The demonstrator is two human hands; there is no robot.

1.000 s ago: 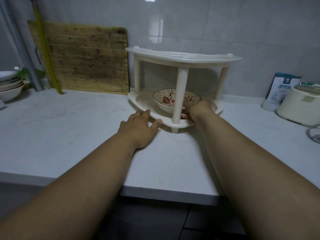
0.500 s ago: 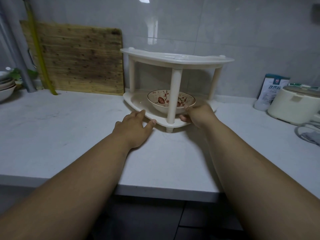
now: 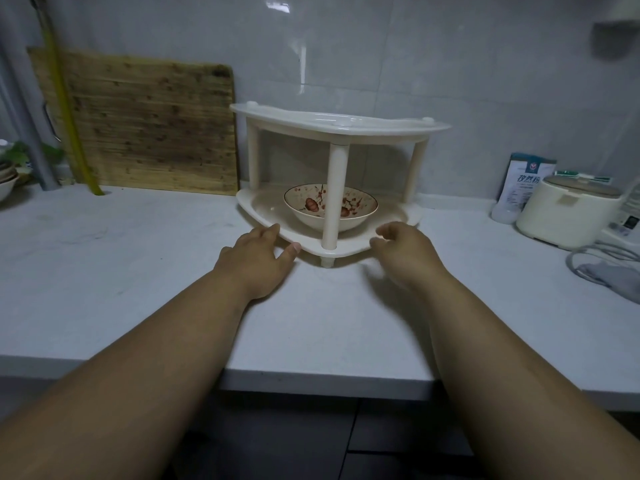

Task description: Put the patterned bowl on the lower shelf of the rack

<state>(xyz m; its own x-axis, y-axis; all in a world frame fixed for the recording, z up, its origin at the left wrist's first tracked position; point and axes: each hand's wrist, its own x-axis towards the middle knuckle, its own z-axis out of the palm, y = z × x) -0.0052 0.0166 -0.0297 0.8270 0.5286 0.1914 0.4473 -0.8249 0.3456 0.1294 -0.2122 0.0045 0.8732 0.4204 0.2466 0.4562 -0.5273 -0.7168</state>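
The patterned bowl (image 3: pixel 311 211), cream with red flower marks, sits upright on the lower shelf of the cream two-tier rack (image 3: pixel 339 124), partly behind the rack's front post. My left hand (image 3: pixel 258 258) rests flat on the counter with its fingertips touching the lower shelf's front left rim. My right hand (image 3: pixel 403 251) hovers just off the shelf's front right edge, fingers curled and apart, holding nothing.
A wooden cutting board (image 3: pixel 145 123) leans on the wall left of the rack. Stacked dishes (image 3: pixel 7 178) sit at the far left. A rice cooker (image 3: pixel 568 209), a packet (image 3: pixel 523 181) and a coiled cable (image 3: pixel 602 261) stand at the right.
My right hand has let go of the bowl and drawn back off the lower shelf. The bowl stays on the shelf. My left hand has barely moved.
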